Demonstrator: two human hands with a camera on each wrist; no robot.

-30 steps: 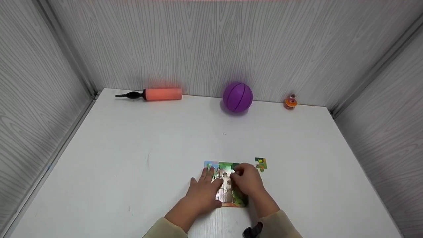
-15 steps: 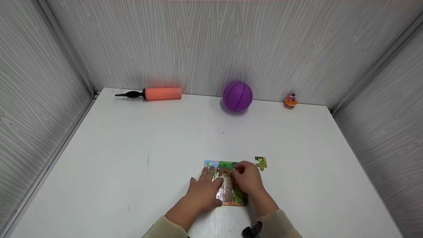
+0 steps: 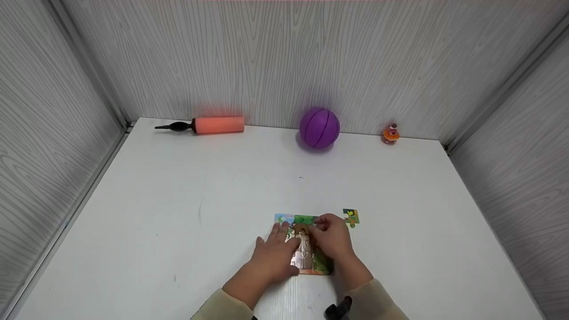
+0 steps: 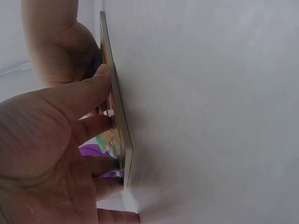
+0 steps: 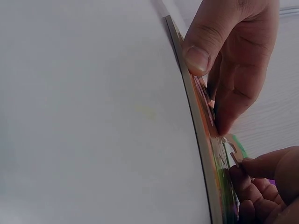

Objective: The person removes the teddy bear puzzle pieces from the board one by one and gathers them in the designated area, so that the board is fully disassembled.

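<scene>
A small picture jigsaw puzzle (image 3: 304,219) with a green and blue border lies flat near the front of the table. My left hand (image 3: 272,258) rests on its left side with fingers spread. In the left wrist view, the left thumb (image 4: 96,86) presses near the board's edge. My right hand (image 3: 334,240) is over the puzzle's right side, pinching a jigsaw piece (image 5: 238,151) between thumb and fingers. That piece stands tilted against the puzzle surface in the right wrist view. Another jigsaw piece (image 3: 351,217), green and orange, lies loose just beyond the right hand.
Along the back wall lie an orange hand pump (image 3: 219,125) with a black nozzle, a purple ball (image 3: 319,128) and a small orange toy figure (image 3: 390,134). Grey wood-grain walls enclose the white table (image 3: 213,186) at the back and both sides.
</scene>
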